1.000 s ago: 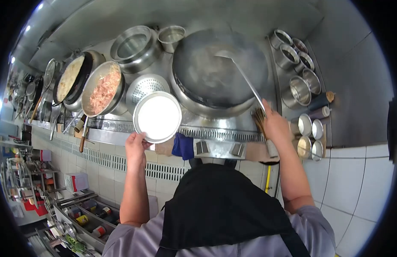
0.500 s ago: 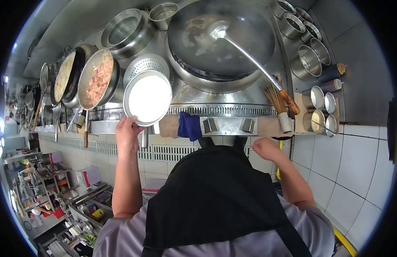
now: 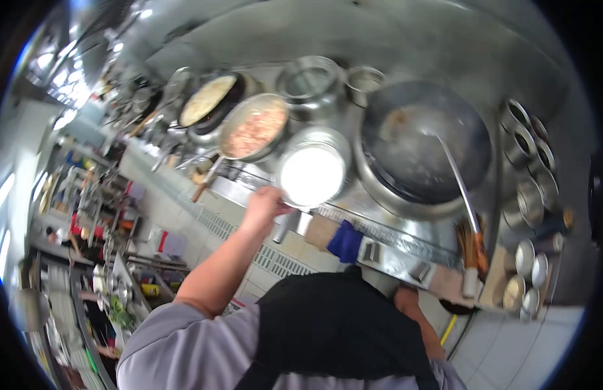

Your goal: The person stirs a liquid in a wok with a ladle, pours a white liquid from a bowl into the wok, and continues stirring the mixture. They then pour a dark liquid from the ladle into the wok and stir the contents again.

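Observation:
My left hand [image 3: 268,203] is closed on the rim of a round metal bowl [image 3: 283,196]. Bright white contents fill the bowl, too glaring to make out. Behind the bowl shows part of a metal strainer [image 3: 321,135], and a short metal handle hangs beneath, over the counter's front edge. My right hand [image 3: 405,296] is low by that edge, beside the black apron, dark and blurred; its fingers do not show clearly. To the right, a large wok [image 3: 405,162] gives off haze, with a long-handled ladle [image 3: 456,174] lying in it.
Left of the bowl sit a pan of pinkish chopped food [image 3: 255,130] and a pan with a pale flat layer [image 3: 209,101]. A bamboo brush [image 3: 469,260] lies at the right front. Metal cups [image 3: 522,144] line the right wall. A blue cloth [image 3: 345,242] hangs on the counter edge.
My view has turned and tilted, so the stove appears shifted right and slanted. My left hand still grips the bowl's rim. The right hand, a visible fist before, is now partly hidden and blurred.

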`<action>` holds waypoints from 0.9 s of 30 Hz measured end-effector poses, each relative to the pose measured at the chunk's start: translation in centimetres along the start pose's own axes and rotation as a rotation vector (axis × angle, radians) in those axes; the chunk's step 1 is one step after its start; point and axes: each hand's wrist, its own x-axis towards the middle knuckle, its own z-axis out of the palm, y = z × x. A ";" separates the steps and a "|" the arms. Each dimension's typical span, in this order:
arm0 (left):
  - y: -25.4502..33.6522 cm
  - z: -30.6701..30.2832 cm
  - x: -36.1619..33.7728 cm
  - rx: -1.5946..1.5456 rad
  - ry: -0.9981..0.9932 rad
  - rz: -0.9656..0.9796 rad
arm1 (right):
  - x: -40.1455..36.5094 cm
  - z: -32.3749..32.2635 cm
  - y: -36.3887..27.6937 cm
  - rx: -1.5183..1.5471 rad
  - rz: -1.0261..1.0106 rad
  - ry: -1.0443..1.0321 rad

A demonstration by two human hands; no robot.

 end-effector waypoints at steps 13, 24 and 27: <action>0.1 0.4 -1.1 -0.071 0.024 -0.042 | 0.2 -2.4 -0.8 -0.144 0.069 -0.214; 0.2 -0.3 -0.6 -0.082 0.006 -0.059 | -9.9 -21.9 -5.2 0.348 -0.174 -0.457; -0.6 0.7 0.3 -0.050 -0.003 -0.013 | -11.3 -30.0 -7.3 0.575 -0.157 0.259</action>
